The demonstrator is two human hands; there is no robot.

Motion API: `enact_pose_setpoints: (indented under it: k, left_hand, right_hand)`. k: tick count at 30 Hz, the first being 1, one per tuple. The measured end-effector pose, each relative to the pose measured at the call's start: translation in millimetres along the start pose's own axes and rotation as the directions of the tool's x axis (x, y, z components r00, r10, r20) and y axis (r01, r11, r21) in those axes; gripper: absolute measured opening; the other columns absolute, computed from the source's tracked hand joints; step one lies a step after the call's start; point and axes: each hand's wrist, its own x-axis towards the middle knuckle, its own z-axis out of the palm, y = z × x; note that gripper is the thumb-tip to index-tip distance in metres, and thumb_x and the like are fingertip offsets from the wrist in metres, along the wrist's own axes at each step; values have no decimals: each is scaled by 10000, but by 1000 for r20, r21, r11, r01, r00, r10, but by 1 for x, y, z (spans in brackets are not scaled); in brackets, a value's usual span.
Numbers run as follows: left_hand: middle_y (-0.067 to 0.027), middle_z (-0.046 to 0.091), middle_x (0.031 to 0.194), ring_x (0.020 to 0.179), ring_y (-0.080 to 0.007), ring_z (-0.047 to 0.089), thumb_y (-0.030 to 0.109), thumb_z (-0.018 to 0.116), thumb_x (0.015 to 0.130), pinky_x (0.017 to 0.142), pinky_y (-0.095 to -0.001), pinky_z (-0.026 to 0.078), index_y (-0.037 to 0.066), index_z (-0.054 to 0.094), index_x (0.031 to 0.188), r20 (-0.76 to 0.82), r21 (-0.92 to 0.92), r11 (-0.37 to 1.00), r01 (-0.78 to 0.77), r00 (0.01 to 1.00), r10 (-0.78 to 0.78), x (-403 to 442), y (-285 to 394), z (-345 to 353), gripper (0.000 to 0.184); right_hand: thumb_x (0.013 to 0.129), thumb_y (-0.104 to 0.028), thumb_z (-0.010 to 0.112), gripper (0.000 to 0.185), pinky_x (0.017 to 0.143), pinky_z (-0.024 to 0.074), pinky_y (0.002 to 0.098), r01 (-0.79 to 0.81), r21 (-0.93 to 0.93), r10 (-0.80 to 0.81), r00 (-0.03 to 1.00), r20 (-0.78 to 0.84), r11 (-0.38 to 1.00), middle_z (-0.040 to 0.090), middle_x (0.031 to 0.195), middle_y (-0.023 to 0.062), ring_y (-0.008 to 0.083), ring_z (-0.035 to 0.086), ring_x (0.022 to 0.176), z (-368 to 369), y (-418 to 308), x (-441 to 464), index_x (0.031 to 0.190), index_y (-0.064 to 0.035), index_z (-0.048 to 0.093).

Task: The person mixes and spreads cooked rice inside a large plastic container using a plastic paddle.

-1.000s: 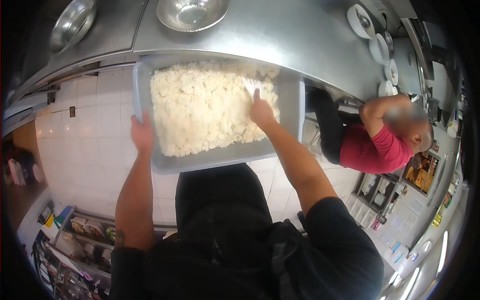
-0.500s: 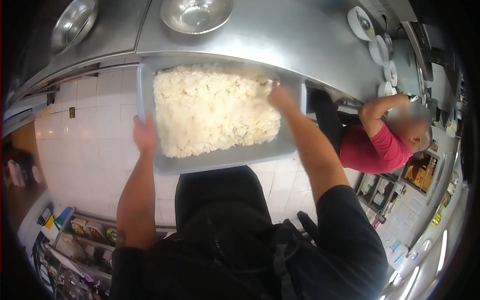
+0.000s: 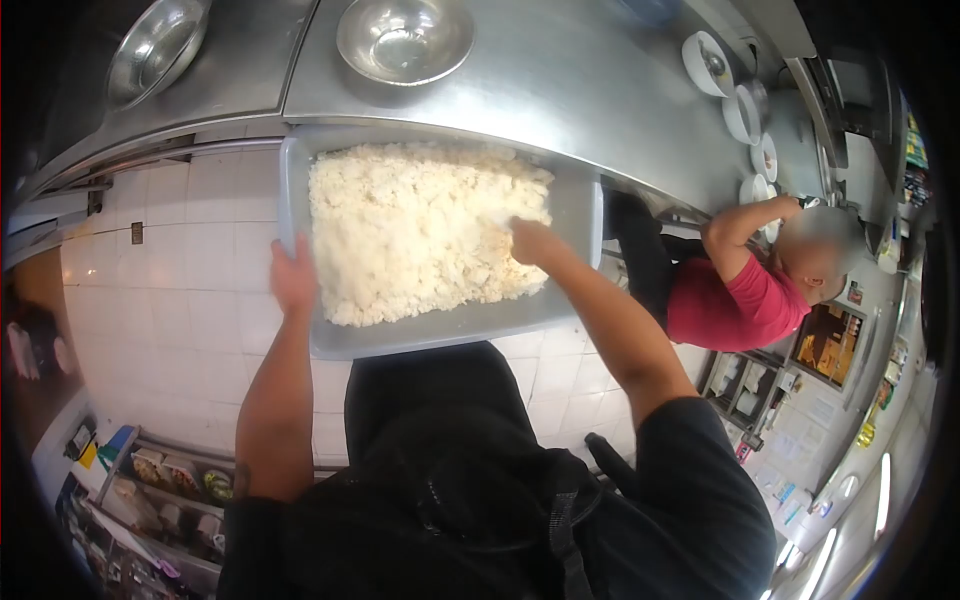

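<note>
A large grey plastic tub (image 3: 450,338) holds a broad, flattened bed of white cooked rice (image 3: 400,235). Its far side meets the front edge of a steel counter. My left hand (image 3: 293,275) grips the tub's left wall, thumb up along the rim. Over the right part of the rice, my right hand (image 3: 535,245) is closed in a fist around a pale utensil (image 3: 504,222). Blur and the rice hide most of that utensil, so its exact kind is unclear. The rice near this hand looks broken up, with slightly yellowish patches.
On the steel counter (image 3: 560,90) stand a metal bowl (image 3: 405,40) and, farther left, another metal bowl (image 3: 157,55). Several white bowls (image 3: 708,63) line its right end. A co-worker in a red shirt (image 3: 735,300) stands close on the right. Stocked shelves (image 3: 170,500) are at lower left.
My right hand has moved from the tub's far right corner nearer to me and leftward, over the rice. My left hand stays on the wall. The view has shifted slightly.
</note>
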Motion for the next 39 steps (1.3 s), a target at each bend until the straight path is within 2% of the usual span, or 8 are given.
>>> enact_pose_setpoints:
  k: [8, 10, 14, 18, 24, 28, 34, 39]
  left_hand:
    - [-229, 698, 1057, 1012, -447, 648, 517, 505, 987, 876, -519, 495, 40, 557, 1182, 15, -53, 999, 8, 1000, -7, -4, 6, -11, 518]
    - [-234, 696, 1056, 1016, -445, 648, 511, 507, 987, 884, -517, 493, 41, 556, 1188, 20, -31, 999, -10, 1000, 10, -5, 3, -7, 513]
    - [-236, 694, 1053, 1015, -446, 647, 508, 510, 987, 884, -514, 490, 36, 553, 1192, 9, 4, 1000, 15, 1000, -15, -10, 9, -8, 517]
    - [-241, 691, 1055, 1016, -449, 646, 510, 510, 987, 887, -516, 485, 30, 550, 1194, 8, -38, 999, -15, 1000, 15, -6, 4, -6, 525]
    - [-254, 686, 1063, 1024, -456, 642, 537, 504, 980, 893, -522, 483, 28, 549, 1209, -37, -3, 999, -45, 998, 45, -12, 0, 3, 560]
    - [-257, 685, 1079, 1039, -459, 639, 559, 497, 973, 897, -527, 484, 36, 541, 1243, -15, 13, 1000, -11, 1000, 11, -2, -2, 2, 591]
    - [-243, 688, 1077, 1048, -448, 638, 553, 497, 973, 894, -521, 484, 45, 545, 1238, -10, -5, 1000, -24, 1000, 23, -7, 0, -2, 575]
    - [-241, 688, 1071, 1039, -446, 639, 551, 497, 975, 895, -516, 485, 44, 549, 1223, -28, -17, 1000, -13, 1000, 12, -4, -5, 2, 567]
  right_hand:
    - [833, -155, 625, 647, 962, 511, 466, 143, 313, -15, 926, -378, 939, 645, 1203, 271, 451, 625, 1104, 76, 24, -31, 1458, -91, 470]
    - [841, -174, 647, 680, 947, 518, 469, 167, 266, -97, 962, -257, 949, 648, 1201, 265, 445, 642, 1066, 59, 43, -65, 1494, -175, 456]
    - [908, -90, 545, 593, 903, 558, 464, -30, -271, -16, 986, -166, 962, 678, 1137, 208, 361, 690, 1017, -65, 55, -82, 1474, -256, 487]
    - [918, -63, 520, 399, 890, 571, 460, 43, -336, -146, 947, -287, 941, 691, 1100, 182, 357, 681, 1064, -79, 56, 3, 1302, -115, 616]
    - [906, -28, 493, 425, 919, 548, 480, -135, 166, 173, 954, -244, 977, 675, 1138, 239, 405, 660, 1083, -23, 25, 13, 1326, -61, 553]
    - [851, -45, 561, 578, 915, 528, 502, -48, 289, 131, 952, -275, 956, 676, 1061, 282, 433, 658, 1046, 42, 25, -55, 1421, -87, 476]
    - [833, -15, 551, 537, 924, 515, 500, 16, 303, 56, 973, -226, 953, 689, 1094, 228, 419, 653, 1050, 52, 61, -167, 1361, -112, 577]
    - [824, -18, 577, 512, 943, 517, 474, -32, 166, 75, 964, -256, 986, 675, 1183, 218, 400, 642, 1098, 64, 64, -96, 1320, -133, 631]
